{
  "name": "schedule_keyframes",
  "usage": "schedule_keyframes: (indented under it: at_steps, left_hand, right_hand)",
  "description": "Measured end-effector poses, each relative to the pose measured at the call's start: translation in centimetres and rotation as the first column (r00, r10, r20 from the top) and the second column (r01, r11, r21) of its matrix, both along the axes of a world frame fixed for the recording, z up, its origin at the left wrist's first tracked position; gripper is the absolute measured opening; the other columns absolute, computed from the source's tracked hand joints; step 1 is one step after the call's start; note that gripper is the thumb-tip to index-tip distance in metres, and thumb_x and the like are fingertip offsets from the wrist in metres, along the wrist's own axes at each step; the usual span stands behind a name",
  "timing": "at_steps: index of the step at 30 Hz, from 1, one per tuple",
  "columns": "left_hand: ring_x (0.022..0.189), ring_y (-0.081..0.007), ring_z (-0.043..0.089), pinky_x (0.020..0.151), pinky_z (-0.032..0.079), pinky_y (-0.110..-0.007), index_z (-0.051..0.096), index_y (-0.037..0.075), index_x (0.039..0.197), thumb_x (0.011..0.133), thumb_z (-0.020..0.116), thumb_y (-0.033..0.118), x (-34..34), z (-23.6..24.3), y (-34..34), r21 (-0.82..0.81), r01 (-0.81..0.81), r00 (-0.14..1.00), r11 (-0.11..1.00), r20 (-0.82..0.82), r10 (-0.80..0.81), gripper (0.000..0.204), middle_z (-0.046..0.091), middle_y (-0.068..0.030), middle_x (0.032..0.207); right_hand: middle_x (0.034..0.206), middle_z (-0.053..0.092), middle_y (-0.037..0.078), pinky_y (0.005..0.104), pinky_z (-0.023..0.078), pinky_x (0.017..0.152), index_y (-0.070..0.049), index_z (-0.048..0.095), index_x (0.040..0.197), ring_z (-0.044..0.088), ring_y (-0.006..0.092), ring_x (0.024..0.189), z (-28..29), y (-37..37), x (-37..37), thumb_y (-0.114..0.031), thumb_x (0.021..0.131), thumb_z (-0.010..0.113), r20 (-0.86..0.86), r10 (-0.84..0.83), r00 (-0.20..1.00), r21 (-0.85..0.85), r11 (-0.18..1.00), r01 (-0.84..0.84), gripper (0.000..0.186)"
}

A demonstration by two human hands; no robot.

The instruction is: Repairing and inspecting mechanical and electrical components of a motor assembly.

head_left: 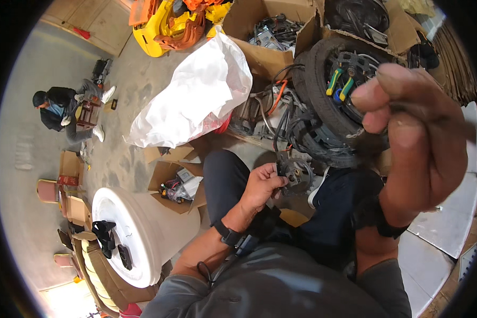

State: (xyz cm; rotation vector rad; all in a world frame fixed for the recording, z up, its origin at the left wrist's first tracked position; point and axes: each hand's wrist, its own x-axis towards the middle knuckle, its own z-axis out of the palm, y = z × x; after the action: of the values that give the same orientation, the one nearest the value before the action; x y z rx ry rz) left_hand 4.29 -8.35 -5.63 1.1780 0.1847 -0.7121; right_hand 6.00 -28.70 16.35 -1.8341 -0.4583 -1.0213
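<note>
White sack (193, 100) — one, beyond the left knee (223, 167). Tyre (318, 74): at least one, right of the sack. Right hand (426, 127) was raised near the camera, fingers curled in toward the thumb; blurred, could not tell if they gripped anything. Left hand (262, 186) was the nearer — fingers and thumb pinched closed on the left edge of one toothed dark disc (302, 179). Disc sat immediately right of those fingertips, round, no clear long axis. Pliers (334, 82): one pair, by the tyre's left inner edge.
</note>
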Motion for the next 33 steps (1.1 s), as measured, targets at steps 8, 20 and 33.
schedule_keyframes:
  at_steps: [8, 20, 33]
  left_hand:
    - [0.048, -0.0064, 0.05, 0.043, 0.039, -0.022, 0.063, 0.002, 0.088, 0.081, 0.061, 0.0, 0.9, 1.7, 1.0, -0.019, -0.161, 0.983, 0.987, 0.084, 0.162, 0.007, 0.059, 0.0013, 0.068]
    - [0.046, -0.0044, 0.048, 0.043, 0.035, -0.02, 0.062, 0.002, 0.094, 0.082, 0.067, 0.004, 2.9, 4.3, 0.7, -0.129, -0.241, 0.943, 0.962, 0.203, 0.264, 0.013, 0.056, 0.004, 0.062]
    - [0.069, -0.0026, 0.052, 0.057, 0.039, -0.018, 0.062, 0.001, 0.109, 0.084, 0.07, 0.005, 3.2, 3.6, 0.2, 0.067, -0.19, 0.962, 0.98, 0.21, 0.172, 0.027, 0.062, 0.0031, 0.081]
  right_hand:
    - [0.093, 0.066, 0.003, 0.0267, 0.047, 0.079, 0.004, 0.063, 0.107, 0.056, 0.0076, 0.085, -8.4, 0.8, 6.0, -0.016, 0.086, 0.069, -0.576, 0.362, 0.733, 0.226, 0.932, -0.283, 0.03]
    - [0.083, 0.065, 0.0, 0.0253, 0.047, 0.075, 0.001, 0.066, 0.095, 0.057, 0.0081, 0.078, -13.9, 3.1, 7.0, -0.008, 0.084, 0.066, -0.794, 0.43, 0.43, 0.225, 0.865, -0.448, 0.015]
    - [0.084, 0.066, 0.016, 0.0371, 0.05, 0.072, 0.0, 0.067, 0.094, 0.064, 0.0208, 0.079, -15.4, 2.8, 8.4, -0.025, 0.081, 0.069, -0.748, 0.221, 0.626, 0.015, 0.948, -0.317, 0.028]
